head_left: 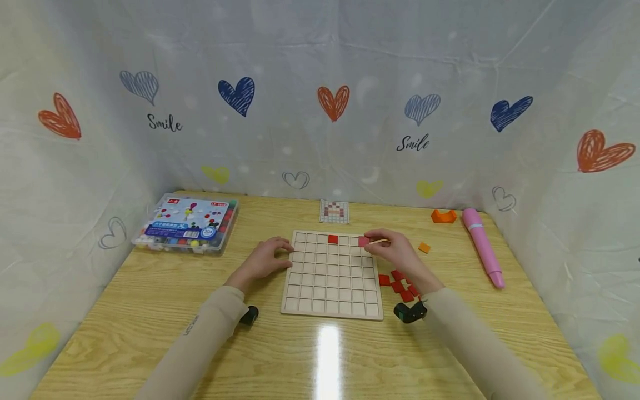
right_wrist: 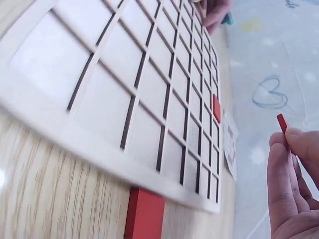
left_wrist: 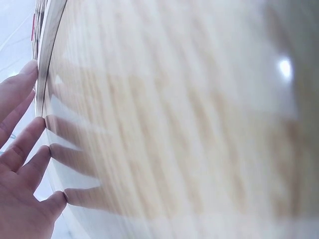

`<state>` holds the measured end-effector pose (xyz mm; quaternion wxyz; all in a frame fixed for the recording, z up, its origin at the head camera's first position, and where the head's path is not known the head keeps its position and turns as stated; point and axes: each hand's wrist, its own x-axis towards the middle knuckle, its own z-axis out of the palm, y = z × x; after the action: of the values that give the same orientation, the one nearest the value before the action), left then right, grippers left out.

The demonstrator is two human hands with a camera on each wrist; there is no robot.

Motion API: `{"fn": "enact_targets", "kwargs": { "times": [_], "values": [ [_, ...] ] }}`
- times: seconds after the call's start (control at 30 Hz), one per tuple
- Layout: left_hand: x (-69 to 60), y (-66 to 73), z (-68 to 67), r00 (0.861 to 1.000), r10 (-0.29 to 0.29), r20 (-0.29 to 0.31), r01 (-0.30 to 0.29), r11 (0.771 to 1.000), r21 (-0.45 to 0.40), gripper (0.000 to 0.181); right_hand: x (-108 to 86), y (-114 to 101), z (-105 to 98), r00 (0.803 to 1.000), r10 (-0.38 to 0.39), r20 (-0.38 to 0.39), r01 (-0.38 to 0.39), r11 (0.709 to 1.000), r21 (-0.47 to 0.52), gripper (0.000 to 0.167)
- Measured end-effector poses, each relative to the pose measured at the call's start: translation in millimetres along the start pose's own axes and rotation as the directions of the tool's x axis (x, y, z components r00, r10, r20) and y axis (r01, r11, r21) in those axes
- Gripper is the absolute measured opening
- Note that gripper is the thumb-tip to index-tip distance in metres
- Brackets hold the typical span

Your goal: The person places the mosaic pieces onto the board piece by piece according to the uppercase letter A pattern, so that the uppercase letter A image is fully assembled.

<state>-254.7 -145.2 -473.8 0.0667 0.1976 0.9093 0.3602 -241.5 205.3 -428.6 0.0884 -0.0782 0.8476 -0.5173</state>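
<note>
A pale wooden grid board (head_left: 332, 307) lies flat on the table between the two hands. One red square tile (head_left: 333, 239) sits in a cell of its far row. Over the board's far right corner, my right hand (head_left: 395, 253) pinches a reddish tile (head_left: 363, 241) between thumb and fingertips; the right wrist view shows this red tile (right_wrist: 282, 122) edge-on. My left hand (head_left: 262, 260) rests at the board's left edge, and its spread fingers (left_wrist: 31, 134) touch the rim. More red tiles (head_left: 397, 286) lie loosely right of the board, partly beside the right forearm.
Behind the board lies a printed pattern card (head_left: 334, 212). A clear box of coloured parts (head_left: 187, 223) stands at the left. To the right are an orange tile (head_left: 424, 248), an orange notched piece (head_left: 443, 216) and a pink tube (head_left: 483, 247). Printed curtains enclose the table.
</note>
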Motion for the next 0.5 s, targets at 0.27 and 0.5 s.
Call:
{"fn": "enact_targets", "kwargs": {
  "times": [0.27,0.5],
  "values": [
    [0.7,-0.1,0.6,1.000,-0.009,0.004,0.009,1.000,0.001,0.032,16.1,-7.1,26.5,0.999,0.036,0.034,-0.039,0.996,0.082,0.039],
    [-0.3,0.8,0.4,1.000,-0.009,0.000,0.009,1.000,0.009,0.031,33.2,-8.2,53.7,0.998,0.049,0.043,-0.049,0.999,-0.004,0.035]
  ]
}}
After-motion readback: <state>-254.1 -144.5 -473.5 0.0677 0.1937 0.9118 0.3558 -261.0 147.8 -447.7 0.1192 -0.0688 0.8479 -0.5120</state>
